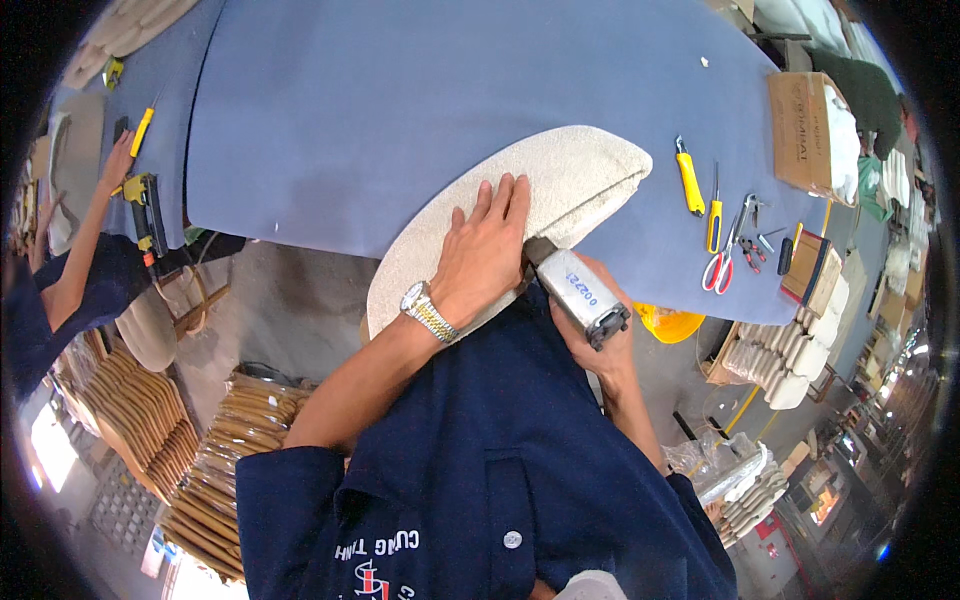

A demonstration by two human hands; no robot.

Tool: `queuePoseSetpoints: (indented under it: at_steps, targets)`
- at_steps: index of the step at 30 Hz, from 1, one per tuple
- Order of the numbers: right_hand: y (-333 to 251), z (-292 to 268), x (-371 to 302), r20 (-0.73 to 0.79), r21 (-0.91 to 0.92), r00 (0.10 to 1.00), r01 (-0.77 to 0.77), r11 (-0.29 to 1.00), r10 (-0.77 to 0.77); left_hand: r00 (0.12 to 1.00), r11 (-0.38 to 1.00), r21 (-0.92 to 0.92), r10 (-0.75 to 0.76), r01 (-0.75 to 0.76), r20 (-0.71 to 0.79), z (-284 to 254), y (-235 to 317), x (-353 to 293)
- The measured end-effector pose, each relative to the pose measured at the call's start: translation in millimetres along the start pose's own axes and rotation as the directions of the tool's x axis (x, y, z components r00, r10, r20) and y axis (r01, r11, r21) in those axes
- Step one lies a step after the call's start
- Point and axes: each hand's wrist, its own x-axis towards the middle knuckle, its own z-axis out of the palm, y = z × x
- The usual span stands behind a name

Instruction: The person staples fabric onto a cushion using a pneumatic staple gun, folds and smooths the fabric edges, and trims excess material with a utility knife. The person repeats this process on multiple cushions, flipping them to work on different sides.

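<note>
A curved, half-moon-shaped padded panel (575, 160) in beige fabric lies over the near edge of the blue-topped table, with a folded seam along its right inner side. My left hand (483, 250) lies on it, palm down with fingers stretched, a metal watch on the wrist. My right hand (608, 345) is closed round a silver staple gun (578, 285). The gun's nose points to the panel's inner edge, just right of my left hand; whether it touches the fabric I cannot tell.
On the blue table (330, 110) at right lie a yellow utility knife (689, 180), a yellow screwdriver (715, 225), red-handled scissors (717, 272) and a cardboard box (800, 135). At left, a co-worker's hand (120, 160) is near another staple gun (148, 212). Stacked panels (235, 430) stand below.
</note>
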Motion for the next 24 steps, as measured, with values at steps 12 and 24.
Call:
queuePoseSetpoints:
  at_steps: [12, 24]
  targets:
    - [4, 13, 7, -0.047, 0.163, 0.999, 0.005, 0.987, 0.003, 1.0, 0.993, 0.119, -0.024, 0.022, 0.018, -22, 5, -7]
    - [3, -16, 34, -0.212, 0.104, 0.972, 0.124, 0.987, -0.1, 0.942, 0.973, 0.132, 0.217, -0.188, -0.257, -30, 29, 22]
